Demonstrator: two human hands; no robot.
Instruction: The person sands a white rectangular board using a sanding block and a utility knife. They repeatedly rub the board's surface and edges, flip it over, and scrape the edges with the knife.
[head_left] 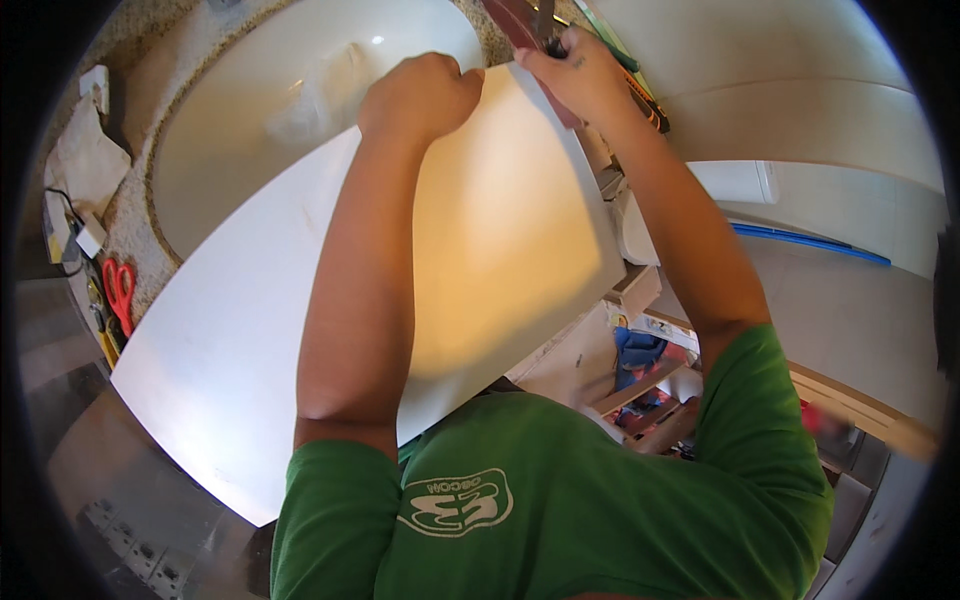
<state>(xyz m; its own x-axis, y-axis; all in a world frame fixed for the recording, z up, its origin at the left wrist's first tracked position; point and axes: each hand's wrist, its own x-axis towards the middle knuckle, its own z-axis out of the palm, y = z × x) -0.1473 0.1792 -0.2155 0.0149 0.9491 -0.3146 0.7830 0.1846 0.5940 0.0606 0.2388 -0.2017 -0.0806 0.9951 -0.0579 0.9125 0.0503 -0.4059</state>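
Note:
A large white panel (pixel 500 220) lies at a slant before my body, its far end over the sink counter. My left hand (pixel 425 97) is closed round its far edge, the fingertips hidden. At the panel's far right corner, my right hand (pixel 582 82) is closed on a thin reddish-brown strip (pixel 513 22) that looks like sandpaper. The strip runs under the hand and along the panel's right edge. Just past those fingers is a small dark thing that I cannot make out.
Beyond the panel is a white oval sink (pixel 220 150) holding a crumpled clear plastic piece (pixel 325 95), set in a speckled stone counter (pixel 140 285). Red-handled scissors (pixel 119 292) lie at the left by a cloth (pixel 88 150). Drawers with blue items (pixel 640 350) stand lower right.

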